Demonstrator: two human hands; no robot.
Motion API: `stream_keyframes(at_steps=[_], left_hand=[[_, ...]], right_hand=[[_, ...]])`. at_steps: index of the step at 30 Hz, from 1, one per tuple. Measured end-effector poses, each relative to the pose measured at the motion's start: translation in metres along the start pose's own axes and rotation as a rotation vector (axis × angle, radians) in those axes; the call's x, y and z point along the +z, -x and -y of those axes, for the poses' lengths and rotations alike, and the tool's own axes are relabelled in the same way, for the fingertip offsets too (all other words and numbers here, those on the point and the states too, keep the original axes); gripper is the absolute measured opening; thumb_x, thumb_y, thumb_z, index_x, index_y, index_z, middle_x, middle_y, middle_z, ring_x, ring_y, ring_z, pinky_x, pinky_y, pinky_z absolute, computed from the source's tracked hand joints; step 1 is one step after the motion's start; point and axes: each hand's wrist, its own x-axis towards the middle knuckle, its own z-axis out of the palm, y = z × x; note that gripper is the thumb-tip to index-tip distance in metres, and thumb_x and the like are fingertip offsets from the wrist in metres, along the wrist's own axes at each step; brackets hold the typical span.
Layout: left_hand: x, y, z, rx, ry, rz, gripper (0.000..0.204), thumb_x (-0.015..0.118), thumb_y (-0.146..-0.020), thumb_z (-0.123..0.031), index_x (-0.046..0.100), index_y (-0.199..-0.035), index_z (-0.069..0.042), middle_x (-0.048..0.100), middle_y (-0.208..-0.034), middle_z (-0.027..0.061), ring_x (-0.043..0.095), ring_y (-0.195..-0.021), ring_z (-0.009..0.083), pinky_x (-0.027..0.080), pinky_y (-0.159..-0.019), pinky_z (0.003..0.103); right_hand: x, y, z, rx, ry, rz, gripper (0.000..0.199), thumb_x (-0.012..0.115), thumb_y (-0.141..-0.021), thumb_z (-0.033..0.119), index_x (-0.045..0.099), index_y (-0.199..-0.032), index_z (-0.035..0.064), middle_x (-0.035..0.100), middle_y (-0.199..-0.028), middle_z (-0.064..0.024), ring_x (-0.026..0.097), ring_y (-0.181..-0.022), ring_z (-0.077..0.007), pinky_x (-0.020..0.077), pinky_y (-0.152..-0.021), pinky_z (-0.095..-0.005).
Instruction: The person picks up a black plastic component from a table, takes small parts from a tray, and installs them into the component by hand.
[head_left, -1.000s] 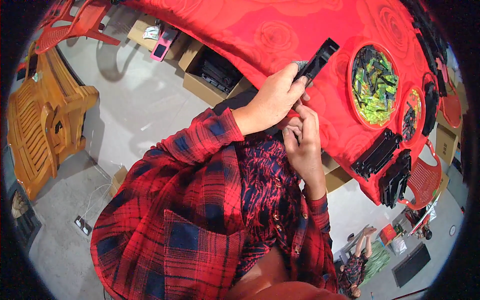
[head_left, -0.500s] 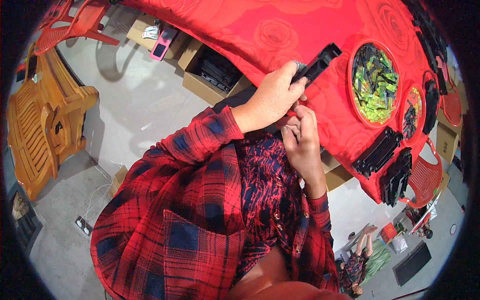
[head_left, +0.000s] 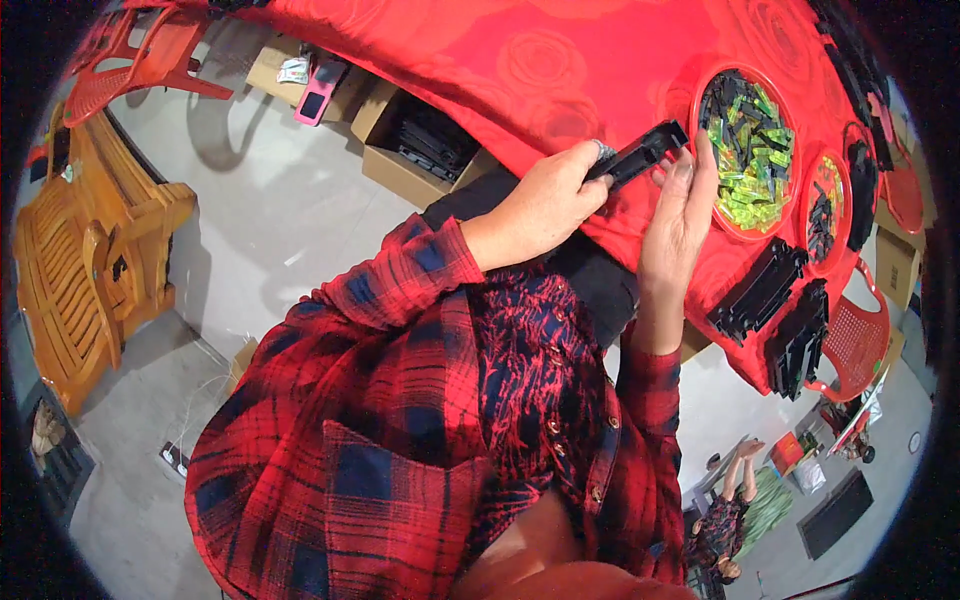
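Observation:
My left hand point(head_left: 540, 210) is closed round the near end of a long, narrow black plastic part point(head_left: 645, 153), held slanting above the red tablecloth point(head_left: 545, 60). A grey covering shows on one of its fingers. Beside the part's far end is my right hand point(head_left: 675, 235), its fingers stretched out and close together. Whether its fingertips touch the part I cannot tell. Just right of that hand stands a round red tray point(head_left: 797, 165) of small yellow-green and black pieces point(head_left: 757, 155). Nothing shows in the right palm.
A smaller red tray point(head_left: 847, 205) holds more small pieces. Stacks of black parts point(head_left: 762, 290) lie at the table's right corner. Left of the table stands an open carton point(head_left: 405, 178) of black parts. A wooden bench point(head_left: 70, 270) is far left; another person point(head_left: 718, 530) is at lower right.
My right hand has moved from beneath the left hand up and right to the black part's far end, its curled fingers now extended. The part has tipped slightly lower, still in my left hand.

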Motion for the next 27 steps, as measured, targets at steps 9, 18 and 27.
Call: stream_keyframes(at_steps=[9, 18, 27], left_hand=[[-0.005, 0.001, 0.001, -0.146, -0.045, 0.053, 0.016, 0.055, -0.096, -0.015, 0.056, -0.102, 0.0, 0.052, -0.075, 0.0036, 0.049, -0.072, 0.0098, 0.043, -0.064, 0.031], [0.005, 0.001, 0.022, -0.122, 0.161, 0.126, 0.021, 0.052, -0.101, -0.021, 0.059, -0.106, -0.001, 0.055, -0.08, -0.0025, 0.052, -0.075, 0.0076, 0.045, -0.067, 0.026], [0.001, 0.006, 0.01, -0.233, 0.222, 0.092, 0.021, 0.058, -0.1, -0.023, 0.061, -0.101, -0.003, 0.056, -0.079, -0.0041, 0.053, -0.069, 0.005, 0.044, -0.062, 0.023]], right_hand=[[0.0, -0.009, -0.012, 0.006, 0.106, 0.033, 0.032, 0.041, -0.106, 0.016, 0.053, -0.129, -0.0034, 0.058, -0.112, -0.0095, 0.055, -0.103, -0.0153, 0.0461, -0.093, -0.0309], [-0.001, -0.006, -0.01, 0.056, 0.041, -0.035, 0.023, 0.049, -0.104, 0.014, 0.054, -0.118, -0.0025, 0.06, -0.104, -0.0083, 0.058, -0.092, -0.0126, 0.0493, -0.081, -0.0283], [-0.001, 0.002, -0.006, 0.044, -0.028, -0.108, 0.021, 0.06, -0.099, 0.017, 0.055, -0.107, -0.0013, 0.059, -0.096, -0.0081, 0.057, -0.086, -0.0137, 0.0491, -0.076, -0.03]])
